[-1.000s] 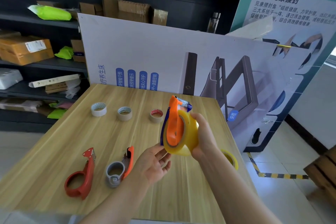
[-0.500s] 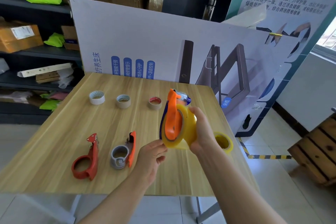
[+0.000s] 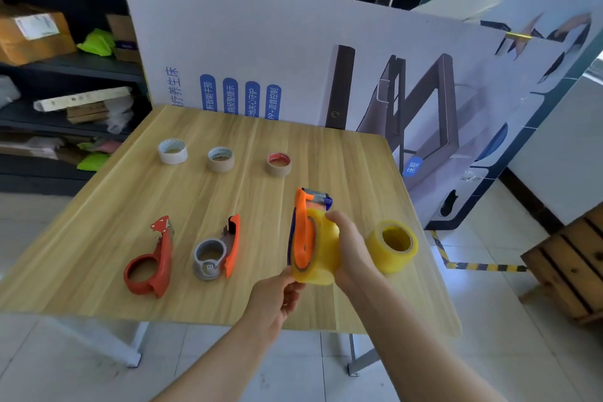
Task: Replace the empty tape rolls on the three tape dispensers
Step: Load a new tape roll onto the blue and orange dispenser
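My right hand grips an orange tape dispenser loaded with a full yellow tape roll, held upright above the table's front right. My left hand pinches the roll's lower edge with its fingertips. A second full yellow roll stands on the table to the right. A red dispenser with an empty ring lies at the front left. Beside it lies a grey and orange dispenser. Three empty cores, white, grey-rimmed and red-rimmed, stand in a row farther back.
The wooden table ends just in front of my hands and at the right beside the spare roll. A large printed board leans behind it. Shelves with boxes fill the left. A wooden crate sits on the floor at right.
The loaded dispenser has come lower and nearer the table front. My left hand has moved from open below it to pinching the roll's lower edge. The camera has tilted down.
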Tool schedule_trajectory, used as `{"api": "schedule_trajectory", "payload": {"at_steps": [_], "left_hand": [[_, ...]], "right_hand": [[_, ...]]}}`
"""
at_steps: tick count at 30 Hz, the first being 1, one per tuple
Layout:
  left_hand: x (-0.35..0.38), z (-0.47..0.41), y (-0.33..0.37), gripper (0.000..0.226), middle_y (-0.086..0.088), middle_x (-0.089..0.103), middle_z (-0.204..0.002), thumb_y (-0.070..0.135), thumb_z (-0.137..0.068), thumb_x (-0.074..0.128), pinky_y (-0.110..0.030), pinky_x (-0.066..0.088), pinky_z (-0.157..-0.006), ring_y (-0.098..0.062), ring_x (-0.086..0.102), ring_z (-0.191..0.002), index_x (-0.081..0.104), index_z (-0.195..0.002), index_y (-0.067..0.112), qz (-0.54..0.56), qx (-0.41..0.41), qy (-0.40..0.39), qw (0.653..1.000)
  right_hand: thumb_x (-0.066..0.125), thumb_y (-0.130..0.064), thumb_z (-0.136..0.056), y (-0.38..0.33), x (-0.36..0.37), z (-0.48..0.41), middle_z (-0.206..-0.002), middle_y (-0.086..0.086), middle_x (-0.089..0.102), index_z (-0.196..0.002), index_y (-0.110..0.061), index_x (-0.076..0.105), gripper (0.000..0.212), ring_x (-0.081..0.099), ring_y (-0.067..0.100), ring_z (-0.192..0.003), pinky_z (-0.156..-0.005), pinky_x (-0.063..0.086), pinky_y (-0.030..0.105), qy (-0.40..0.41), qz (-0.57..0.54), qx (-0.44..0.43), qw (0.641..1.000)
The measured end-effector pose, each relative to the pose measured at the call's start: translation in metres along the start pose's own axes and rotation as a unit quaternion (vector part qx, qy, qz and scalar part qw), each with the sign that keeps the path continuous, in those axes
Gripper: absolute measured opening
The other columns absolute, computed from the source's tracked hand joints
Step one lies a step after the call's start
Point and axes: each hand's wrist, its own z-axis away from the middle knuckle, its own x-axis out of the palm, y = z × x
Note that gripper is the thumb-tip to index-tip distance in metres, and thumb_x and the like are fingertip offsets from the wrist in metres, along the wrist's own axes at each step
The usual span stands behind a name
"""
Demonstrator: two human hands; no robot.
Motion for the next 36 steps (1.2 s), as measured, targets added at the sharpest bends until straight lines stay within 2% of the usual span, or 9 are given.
{"api": "schedule_trajectory", "payload": {"at_steps": [2, 6, 10, 13, 16, 21, 26, 32, 36], "left_hand": [[-0.002, -0.004, -0.012, 0.009, -0.012, 0.066, -0.070, 0.008, -0.087, 0.065, -0.018, 0.042, -0.041, -0.011, 0.052, -0.050, 0.069, -0.091, 0.002, 0.011, -0.026, 0.007, 1.000], [-0.007, -0.011, -0.033, 0.006, -0.012, 0.067, -0.067, 0.005, -0.088, 0.061, -0.021, 0.038, -0.048, -0.014, 0.050, -0.055, 0.068, -0.086, 0.005, 0.007, -0.078, 0.016, 0.997], [-0.013, -0.025, -0.053, 0.007, -0.011, 0.069, -0.064, 0.006, -0.090, 0.060, -0.020, 0.040, -0.043, -0.013, 0.052, -0.053, 0.067, -0.091, 0.005, 0.001, -0.126, 0.029, 0.992], [-0.016, -0.039, -0.064, 0.008, -0.011, 0.068, -0.064, 0.009, -0.089, 0.062, -0.017, 0.041, -0.038, -0.012, 0.053, -0.049, 0.066, -0.094, 0.004, -0.015, -0.150, 0.044, 0.988], [-0.017, -0.052, -0.072, 0.008, -0.010, 0.067, -0.061, 0.007, -0.091, 0.058, -0.016, 0.039, -0.037, -0.012, 0.051, -0.048, 0.066, -0.090, 0.006, -0.026, -0.163, 0.054, 0.985], [-0.020, -0.072, -0.079, 0.015, -0.006, 0.066, -0.053, 0.004, -0.092, 0.052, -0.016, 0.038, -0.036, -0.012, 0.050, -0.045, 0.064, -0.085, 0.007, -0.034, -0.185, 0.066, 0.980], [-0.023, -0.090, -0.082, 0.016, -0.009, 0.066, -0.055, 0.001, -0.093, 0.047, -0.017, 0.040, -0.034, -0.014, 0.053, -0.045, 0.062, -0.087, 0.003, -0.034, -0.202, 0.078, 0.976], [-0.026, -0.099, -0.083, 0.019, -0.012, 0.067, -0.073, 0.006, -0.095, 0.045, -0.018, 0.043, -0.036, -0.017, 0.055, -0.058, 0.063, -0.097, 0.000, -0.060, -0.221, 0.072, 0.971], [-0.026, -0.098, -0.076, 0.016, -0.009, 0.063, -0.076, 0.009, -0.093, 0.048, -0.020, 0.043, -0.044, -0.017, 0.055, -0.060, 0.063, -0.093, 0.005, -0.152, -0.218, 0.045, 0.963]], "right_hand": [[0.057, -0.037, -0.090, 0.011, -0.005, -0.006, -0.090, 0.009, 0.065, -0.092, -0.019, 0.060, 0.018, 0.063, 0.027, -0.082, -0.085, 0.053, 0.044, 0.000, 0.017, 0.019, 1.000], [0.055, -0.035, -0.094, 0.033, -0.013, -0.021, -0.084, 0.008, 0.064, -0.090, -0.018, 0.061, 0.019, 0.062, 0.023, -0.074, -0.067, 0.051, 0.036, -0.001, 0.036, 0.055, 0.998], [0.054, -0.043, -0.095, 0.055, -0.021, -0.040, -0.085, 0.007, 0.065, -0.095, -0.017, 0.062, 0.027, 0.063, 0.023, -0.075, -0.073, 0.053, 0.038, 0.011, 0.080, 0.085, 0.993], [0.052, -0.044, -0.096, 0.068, -0.027, -0.055, -0.082, 0.006, 0.064, -0.088, -0.016, 0.057, 0.029, 0.062, 0.021, -0.071, -0.062, 0.052, 0.033, 0.016, 0.092, 0.102, 0.990], [0.052, -0.045, -0.096, 0.077, -0.030, -0.069, -0.081, 0.006, 0.062, -0.092, -0.014, 0.057, 0.032, 0.062, 0.019, -0.068, -0.057, 0.051, 0.031, 0.016, 0.100, 0.117, 0.988], [0.051, -0.048, -0.096, 0.089, -0.028, -0.093, -0.078, 0.006, 0.061, -0.086, -0.014, 0.055, 0.036, 0.061, 0.019, -0.067, -0.063, 0.052, 0.032, 0.016, 0.123, 0.139, 0.982], [0.052, -0.058, -0.091, 0.099, -0.020, -0.112, -0.101, 0.011, 0.064, -0.121, -0.007, 0.054, 0.060, 0.065, 0.024, -0.082, -0.071, 0.055, 0.036, 0.016, 0.146, 0.150, 0.978], [0.046, -0.060, -0.093, 0.103, -0.018, -0.122, -0.087, 0.004, 0.056, -0.104, -0.010, 0.050, 0.051, 0.059, 0.018, -0.077, -0.068, 0.052, 0.033, 0.027, 0.210, 0.153, 0.965], [0.042, -0.061, -0.093, 0.104, -0.018, -0.125, -0.094, 0.006, 0.058, -0.105, -0.012, 0.050, 0.052, 0.062, 0.025, -0.095, -0.096, 0.052, 0.042, 0.027, 0.240, 0.135, 0.961]]}}
